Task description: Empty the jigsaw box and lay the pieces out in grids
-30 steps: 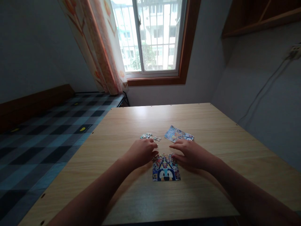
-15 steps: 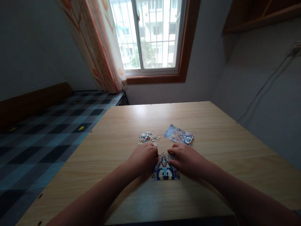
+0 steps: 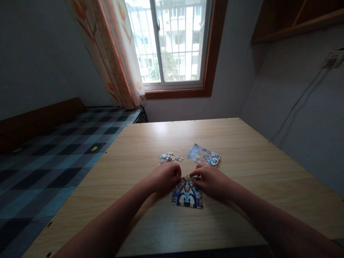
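A partly assembled jigsaw puzzle (image 3: 187, 199) with a blue cartoon dog's face lies flat on the table, its far edge uneven. My left hand (image 3: 168, 176) has its fingers curled, with thumb and fingertips at the puzzle's far left corner. On the opposite side, my right hand (image 3: 211, 179) grips the far right part between bent fingers and thumb. Any single piece between the fingers is too small to make out. Beyond my left hand is a pile of loose puzzle pieces (image 3: 167, 157). A picture sheet (image 3: 204, 154) with the same dog lies past my right hand.
The wooden table (image 3: 129, 229) carries all of this. To its left stands a bed (image 3: 67, 143) with a checked cover. A window (image 3: 180, 46) and a patterned curtain (image 3: 107, 53) are behind; a cable (image 3: 298, 102) hangs on the right wall.
The puzzle has turned slightly and shifted a little left, with both hands still at its far side. My left fingers have curled more. The view has tilted up slightly.
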Demonstrator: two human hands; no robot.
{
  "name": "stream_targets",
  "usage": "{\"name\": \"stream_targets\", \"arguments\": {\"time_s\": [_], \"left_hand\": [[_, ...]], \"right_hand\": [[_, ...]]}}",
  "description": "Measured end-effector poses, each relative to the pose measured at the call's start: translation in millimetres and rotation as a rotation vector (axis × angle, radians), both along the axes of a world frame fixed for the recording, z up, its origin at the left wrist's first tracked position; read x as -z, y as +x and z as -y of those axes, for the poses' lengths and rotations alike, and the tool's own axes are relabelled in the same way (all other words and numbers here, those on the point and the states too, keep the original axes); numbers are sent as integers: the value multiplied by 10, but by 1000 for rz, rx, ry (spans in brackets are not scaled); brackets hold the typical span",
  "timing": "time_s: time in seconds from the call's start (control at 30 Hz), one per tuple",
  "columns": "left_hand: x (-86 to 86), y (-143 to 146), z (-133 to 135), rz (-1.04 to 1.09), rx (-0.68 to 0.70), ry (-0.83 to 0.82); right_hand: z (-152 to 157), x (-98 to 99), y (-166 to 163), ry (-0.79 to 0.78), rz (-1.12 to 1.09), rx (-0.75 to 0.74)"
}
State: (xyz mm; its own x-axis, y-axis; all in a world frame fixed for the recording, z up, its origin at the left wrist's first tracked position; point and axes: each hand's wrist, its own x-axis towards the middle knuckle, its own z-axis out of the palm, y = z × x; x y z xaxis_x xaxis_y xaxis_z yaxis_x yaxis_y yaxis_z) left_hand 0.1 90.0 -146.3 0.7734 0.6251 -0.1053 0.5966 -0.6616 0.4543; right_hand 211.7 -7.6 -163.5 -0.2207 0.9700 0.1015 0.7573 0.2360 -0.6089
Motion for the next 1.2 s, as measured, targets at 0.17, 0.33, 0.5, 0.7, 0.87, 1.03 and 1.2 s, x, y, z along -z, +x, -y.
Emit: {"name": "stream_targets", "arguments": {"time_s": [0.17,0.33,0.5,0.7,0.87,1.03,1.2], "left_hand": [[38,4,-21,48,11,-32],[63,6,-71,90,-15,-158],[57,10,-125,145,-56,-278],[32,-40,-248,193,-113,-209],[-87,-127,-293,68,-189,57],[-128,-50,-106,85,-196,264],[-9,105,124,122,-17,147]], "right_hand": [[-10,34,-14,28,-18,9],[-18,46,-30,51,-39,29],[-33,28,-29,16,-38,17],[-48,9,2,72,-77,-3],[-56,25,15,84,-109,-6],[-76,28,14,82,-137,-15],[-80,3,-8,63,-140,3]]}}
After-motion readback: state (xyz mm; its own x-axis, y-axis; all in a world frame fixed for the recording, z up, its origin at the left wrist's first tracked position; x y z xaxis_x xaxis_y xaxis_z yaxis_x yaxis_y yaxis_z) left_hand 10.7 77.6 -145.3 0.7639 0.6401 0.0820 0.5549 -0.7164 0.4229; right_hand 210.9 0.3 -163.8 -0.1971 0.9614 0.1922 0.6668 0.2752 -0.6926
